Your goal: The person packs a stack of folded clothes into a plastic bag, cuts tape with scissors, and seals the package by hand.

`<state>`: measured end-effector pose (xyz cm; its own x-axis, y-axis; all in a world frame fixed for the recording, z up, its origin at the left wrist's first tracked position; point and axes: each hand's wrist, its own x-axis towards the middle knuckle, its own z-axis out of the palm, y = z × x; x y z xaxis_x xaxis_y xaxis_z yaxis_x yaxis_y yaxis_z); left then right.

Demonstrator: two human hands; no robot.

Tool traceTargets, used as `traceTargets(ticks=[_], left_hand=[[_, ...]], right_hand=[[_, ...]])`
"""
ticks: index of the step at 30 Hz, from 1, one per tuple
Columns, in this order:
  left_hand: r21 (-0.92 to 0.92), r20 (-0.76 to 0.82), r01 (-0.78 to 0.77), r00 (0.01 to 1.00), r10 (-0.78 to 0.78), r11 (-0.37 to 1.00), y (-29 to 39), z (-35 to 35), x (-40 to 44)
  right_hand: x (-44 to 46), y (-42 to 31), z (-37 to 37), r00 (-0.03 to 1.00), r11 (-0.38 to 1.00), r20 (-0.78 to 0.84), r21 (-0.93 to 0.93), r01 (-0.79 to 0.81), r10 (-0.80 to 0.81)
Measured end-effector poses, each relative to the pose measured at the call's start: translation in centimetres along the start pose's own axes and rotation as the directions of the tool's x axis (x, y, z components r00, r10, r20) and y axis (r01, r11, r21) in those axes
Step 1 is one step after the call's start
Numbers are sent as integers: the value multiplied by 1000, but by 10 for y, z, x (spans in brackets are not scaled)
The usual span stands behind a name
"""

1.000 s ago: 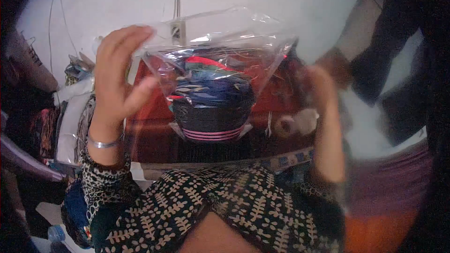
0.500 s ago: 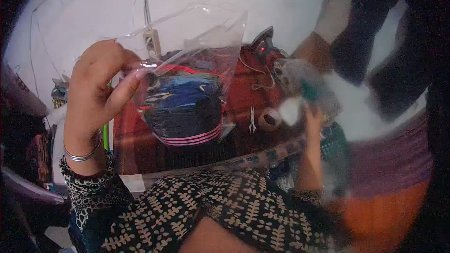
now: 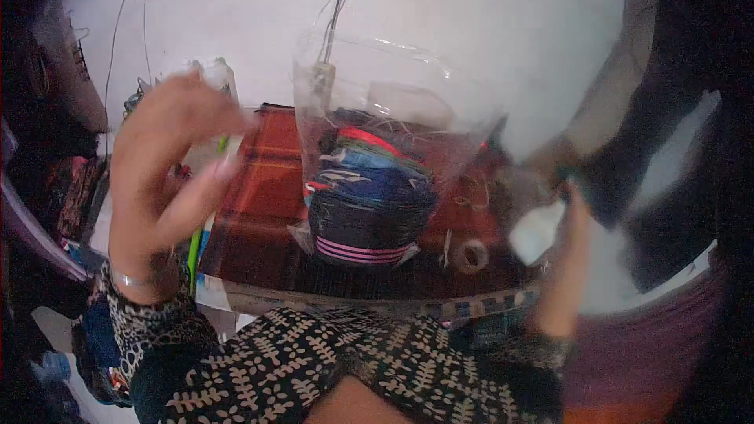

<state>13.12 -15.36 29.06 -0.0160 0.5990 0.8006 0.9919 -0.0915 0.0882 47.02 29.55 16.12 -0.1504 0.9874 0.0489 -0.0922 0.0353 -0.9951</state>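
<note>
A clear plastic bag stands on the table with its mouth upward. Inside it sits a stack of folded clothes, dark with blue, red and pink-striped edges. My left hand is raised left of the bag, apart from it, thumb and fingers spread and nothing between them. At the right, my right hand is smeared by motion beside a white object, whose kind I cannot make out. Whether the hand grips anything does not show. A roll of tape and scissors lie between the bag and the white object.
A dark red patterned cloth covers the table. A power socket on a cord hangs against the wall behind the bag. Bare legs and dark clothing of another person are at the right. A bright green strip stands at the left edge.
My left hand has let go of the bag's rim and its fingers have parted. The bag now stands by itself. My right hand has moved, and the whole view has shifted.
</note>
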Motion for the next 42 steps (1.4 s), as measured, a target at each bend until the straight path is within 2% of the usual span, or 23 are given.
traceTargets(ticks=[1, 2, 3, 4, 5, 7, 8, 12, 14, 15, 17, 21, 24, 26, 28, 30, 31, 32, 34, 37, 39, 40, 42], left_hand=[[-160, 8, 82, 997, -82, 984, 7, -2, -10], [-409, 186, 78, 983, -1, 909, 8, -4, -15], [-620, 326, 110, 937, 127, 776, 10, -5, -22], [-811, 473, 214, 788, 394, 545, 9, 9, -32], [-852, 518, 306, 608, 602, 425, 25, 23, -40], [-799, 533, 503, 339, 775, 330, 66, 41, -51], [-792, 498, 538, 296, 815, 288, 84, 57, -58], [-856, 379, 502, 443, 812, 125, 121, 94, -81], [-878, 360, 467, 498, 789, 106, 120, 94, -84], [-884, 367, 452, 516, 774, 118, 116, 93, -82], [-892, 391, 423, 541, 745, 160, 103, 91, -77], [-902, 406, 388, 605, 685, 192, 89, 85, -70], [-917, 356, 378, 631, 689, 127, 109, 87, -82], [-920, 337, 378, 626, 703, 104, 118, 91, -89], [-918, 356, 372, 614, 705, 140, 111, 97, -88], [-916, 371, 359, 598, 711, 176, 98, 102, -84], [-915, 376, 356, 590, 714, 188, 94, 105, -82], [-916, 377, 352, 583, 720, 195, 91, 107, -82], [-918, 372, 346, 571, 732, 196, 91, 109, -83], [-924, 344, 347, 572, 745, 161, 99, 110, -87], [-928, 328, 344, 574, 750, 142, 106, 112, -89], [-926, 339, 342, 568, 750, 159, 104, 114, -87], [-929, 338, 328, 562, 755, 171, 107, 117, -83]], right_hand=[[-6, -35, 14, 995, 990, 65, -118, 81, -73], [-20, -76, 34, 981, 965, 152, -213, 154, -123], [-33, -117, 54, 956, 926, 239, -292, 238, -171], [-50, -150, 78, 921, 884, 341, -349, 311, -189], [-46, -168, 96, 862, 833, 440, -356, 423, -251], [-58, -215, 132, 706, 708, 659, -367, 604, -261], [-69, -231, 154, 614, 653, 766, -368, 662, -192], [-86, -240, 239, 355, 381, 910, -412, 827, 214], [-100, -223, 267, 297, 255, 897, -387, 886, 327], [-104, -213, 277, 295, 249, 897, -384, 889, 330], [-107, -199, 291, 330, 28, 873, -363, 931, 358], [-91, -192, 303, 325, 148, 891, -385, 911, 317], [-77, -188, 299, 396, 36, 868, -425, 905, 299], [-92, -196, 285, 486, -70, 775, -504, 861, 403], [-97, -201, 262, 496, -71, 782, -510, 857, 377], [-99, -207, 245, 265, 98, 879, -328, 940, 396], [-110, -216, 230, 369, 116, 866, -428, 896, 338], [-108, -218, 219, 382, 122, 860, -443, 888, 339], [-94, -220, 183, 590, 240, 802, -593, 769, 94], [-79, -216, 123, 717, 434, 697, -650, 624, 14], [-51, -186, 77, 791, 758, 561, -397, 517, -245], [-51, -169, 65, 798, 763, 554, -402, 505, -237], [-49, -144, 42, 909, 837, 314, -387, 386, -274]])
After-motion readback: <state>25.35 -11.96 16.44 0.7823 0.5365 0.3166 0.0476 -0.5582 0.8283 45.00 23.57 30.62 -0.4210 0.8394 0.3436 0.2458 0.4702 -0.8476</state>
